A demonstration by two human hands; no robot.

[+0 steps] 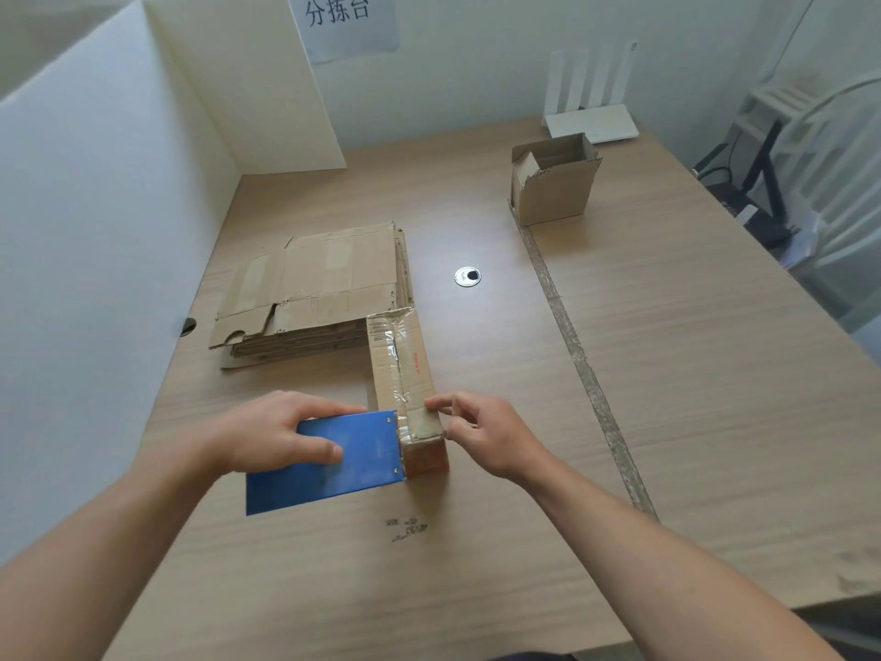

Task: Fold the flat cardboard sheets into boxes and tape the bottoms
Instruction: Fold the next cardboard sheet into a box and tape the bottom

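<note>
A single wide-angle view, worn on the person's head; it faces forward and steeply down on the pale wood-grain tabletop (667,374); the left hand (267,436) and right hand (491,441) are near, low in the centre; the white back wall (476,78) is far, at the top.

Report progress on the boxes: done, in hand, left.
Done: one folded box stands open-topped far right. In hand: the left hand holds a blue tape dispenser against the narrow box, taped along its seam, while the right hand pinches its near end. Left: the stack of flat sheets behind it.
</note>
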